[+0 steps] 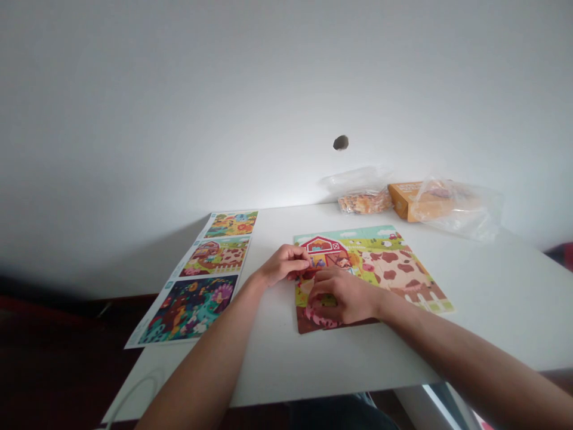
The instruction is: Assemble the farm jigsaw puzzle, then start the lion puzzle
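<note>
A farm jigsaw puzzle (394,272) lies flat on the white table, showing a red barn, a brown-spotted cow and a white fence. At its left edge, by the barn, my left hand (285,264) has its fingers curled together against the puzzle. My right hand (342,294) rests over the lower left part, above the pink pig, with fingers and thumb bent toward each other. Whatever lies between the fingertips of either hand is hidden. Both hands cover part of the barn and the ground below it.
To the left lies a printed sheet (215,273) with three pictures, its near corner past the table edge. At the back, a clear bag of puzzle pieces (364,202) sits beside an orange box (421,200) and a crumpled plastic bag (478,209). Behind is a white wall (268,119) with a hole.
</note>
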`<state>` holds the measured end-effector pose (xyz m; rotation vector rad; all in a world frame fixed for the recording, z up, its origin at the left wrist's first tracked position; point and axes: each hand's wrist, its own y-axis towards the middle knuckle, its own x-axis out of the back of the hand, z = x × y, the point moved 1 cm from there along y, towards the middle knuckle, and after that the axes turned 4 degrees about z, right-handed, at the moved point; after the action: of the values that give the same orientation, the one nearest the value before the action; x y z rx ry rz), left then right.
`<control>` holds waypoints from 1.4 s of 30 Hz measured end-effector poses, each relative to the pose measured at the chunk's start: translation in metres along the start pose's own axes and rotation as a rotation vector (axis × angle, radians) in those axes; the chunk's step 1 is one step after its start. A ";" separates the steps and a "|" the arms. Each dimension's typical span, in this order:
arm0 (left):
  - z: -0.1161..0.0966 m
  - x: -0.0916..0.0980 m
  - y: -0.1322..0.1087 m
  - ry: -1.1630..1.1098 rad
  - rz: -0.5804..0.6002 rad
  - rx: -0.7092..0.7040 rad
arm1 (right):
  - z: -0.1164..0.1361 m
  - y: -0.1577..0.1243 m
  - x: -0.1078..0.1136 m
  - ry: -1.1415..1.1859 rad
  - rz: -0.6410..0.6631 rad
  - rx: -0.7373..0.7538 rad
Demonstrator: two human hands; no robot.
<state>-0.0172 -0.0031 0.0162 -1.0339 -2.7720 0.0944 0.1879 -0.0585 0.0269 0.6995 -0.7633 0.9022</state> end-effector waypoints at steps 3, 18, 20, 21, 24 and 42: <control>0.001 0.000 0.000 -0.007 0.006 0.005 | -0.001 0.000 -0.001 0.001 0.017 0.002; 0.000 0.000 0.000 -0.010 0.015 -0.004 | 0.005 0.002 0.000 -0.042 0.036 -0.045; 0.000 0.000 0.000 -0.015 0.017 -0.006 | 0.004 0.002 0.000 -0.040 0.041 -0.037; 0.000 0.000 0.000 -0.016 0.018 -0.007 | 0.004 0.002 0.000 -0.039 0.043 -0.036; 0.000 0.000 0.000 -0.009 0.014 -0.010 | 0.003 0.002 -0.002 -0.051 0.047 -0.044; -0.007 -0.010 -0.003 0.189 -0.051 -0.092 | -0.021 -0.017 0.030 -0.123 -0.082 -0.002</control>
<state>-0.0101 -0.0116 0.0219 -0.9392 -2.6492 -0.1318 0.2206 -0.0370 0.0360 0.7841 -0.8391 0.7894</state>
